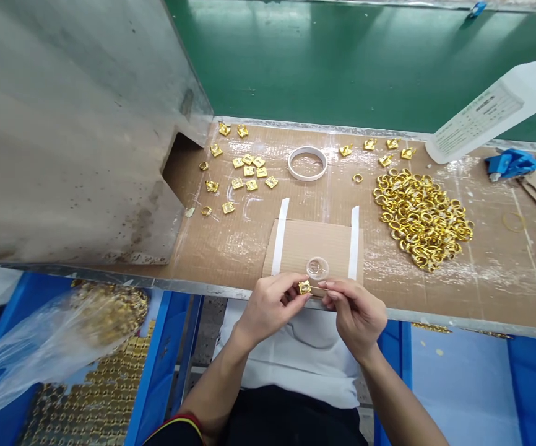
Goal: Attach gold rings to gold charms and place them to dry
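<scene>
Between the thumb and fingers of my left hand sits a small square gold piece, held at the bench's front edge. My right hand pinches a thin stick, its tip touching or close to the gold piece. Just beyond my fingers a small clear round dish rests on a cardboard pad, which has a white tape strip on the left and another strip on the right. What the dish holds is too small to make out.
A heap of gold rings lies to the right. Several square gold pieces are spread at the left, beside a metal panel. A tape roll lies behind the pad. A white bottle leans at the back right. Blue trays flank me below.
</scene>
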Motion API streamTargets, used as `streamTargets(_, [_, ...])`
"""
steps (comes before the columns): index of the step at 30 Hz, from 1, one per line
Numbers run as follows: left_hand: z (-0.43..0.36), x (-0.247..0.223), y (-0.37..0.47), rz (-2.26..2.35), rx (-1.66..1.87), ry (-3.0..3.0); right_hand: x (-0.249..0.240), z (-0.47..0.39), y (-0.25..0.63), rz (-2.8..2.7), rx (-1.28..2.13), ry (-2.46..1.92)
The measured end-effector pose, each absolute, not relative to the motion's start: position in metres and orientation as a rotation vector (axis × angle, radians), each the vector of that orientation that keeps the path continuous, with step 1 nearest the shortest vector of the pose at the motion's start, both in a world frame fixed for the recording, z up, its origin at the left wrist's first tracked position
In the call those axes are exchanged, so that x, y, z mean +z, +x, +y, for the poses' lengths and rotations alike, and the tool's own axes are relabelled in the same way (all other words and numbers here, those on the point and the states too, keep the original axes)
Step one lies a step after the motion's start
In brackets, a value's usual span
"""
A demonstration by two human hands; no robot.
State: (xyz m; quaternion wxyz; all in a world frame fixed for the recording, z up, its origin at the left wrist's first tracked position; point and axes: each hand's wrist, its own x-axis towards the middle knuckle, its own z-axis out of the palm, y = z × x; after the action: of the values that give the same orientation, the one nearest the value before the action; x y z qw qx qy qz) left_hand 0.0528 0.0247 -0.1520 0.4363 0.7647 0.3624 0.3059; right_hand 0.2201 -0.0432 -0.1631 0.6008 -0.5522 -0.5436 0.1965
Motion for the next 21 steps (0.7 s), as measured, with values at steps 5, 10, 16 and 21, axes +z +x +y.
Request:
streamTargets(5, [0.0247, -0.1518, 0.0527, 0.906, 0.753, 1.912, -0.1619, -0.0418, 0.2205, -1.323, 0.413, -1.28])
streamTargets(10, [0.0244, -0.1526, 0.053, 0.891, 0.777, 1.911, -0.1623, -0.0409, 0.221, -1.382, 0.369, -1.287])
streamTargets(16, [0.0239, -0.1534, 0.053, 0.907, 0.754, 1.899, -0.161, -0.0406, 0.2213, -1.391, 0.361, -1.288])
streamTargets(21, [0.0241, -0.1538, 0.0526, 0.912, 0.75, 1.893, -0.1613, -0.0416, 0.2222, -1.394, 0.364, -1.306])
